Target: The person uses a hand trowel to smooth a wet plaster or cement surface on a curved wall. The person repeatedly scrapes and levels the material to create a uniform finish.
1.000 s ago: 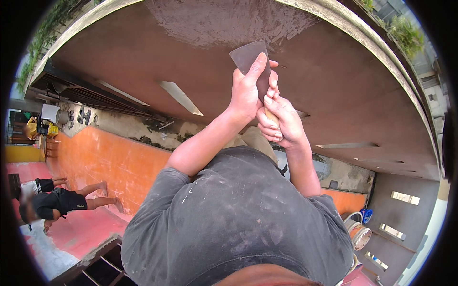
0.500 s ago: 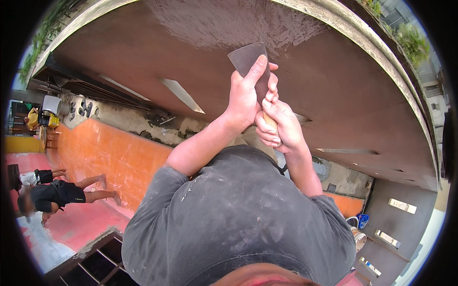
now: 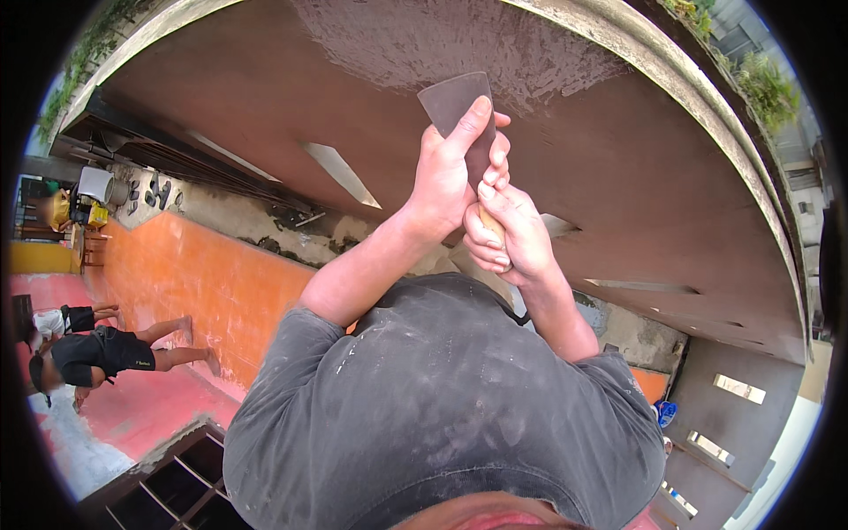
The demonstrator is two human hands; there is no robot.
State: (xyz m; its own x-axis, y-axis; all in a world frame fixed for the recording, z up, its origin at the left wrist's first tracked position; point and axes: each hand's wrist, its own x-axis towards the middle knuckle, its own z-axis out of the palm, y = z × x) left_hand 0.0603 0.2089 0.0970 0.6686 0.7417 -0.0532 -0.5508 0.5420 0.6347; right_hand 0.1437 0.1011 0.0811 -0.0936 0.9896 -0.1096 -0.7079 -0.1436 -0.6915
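Observation:
Both hands are closed on one scraper, which has a broad, dark flared blade and a pale wooden handle. My left hand grips it higher up, thumb laid flat along the blade and fingers curled behind it. Lower down, my right hand wraps round the handle, most of which is hidden. The blade points up toward a brown wall; whether its edge touches the wall I cannot tell. Just beyond the blade, a rough, streaky lighter patch covers the top of the wall.
Narrow slots pierce the brown wall, and a pale ledge runs along its top. To the left, people stand on a pink and orange floor. A dark grid frame is at lower left. Shoes lie farther back.
Both hands and the scraper have shifted slightly left and a little up in view. The grip looks the same. The rough patch appears slightly farther right in the picture.

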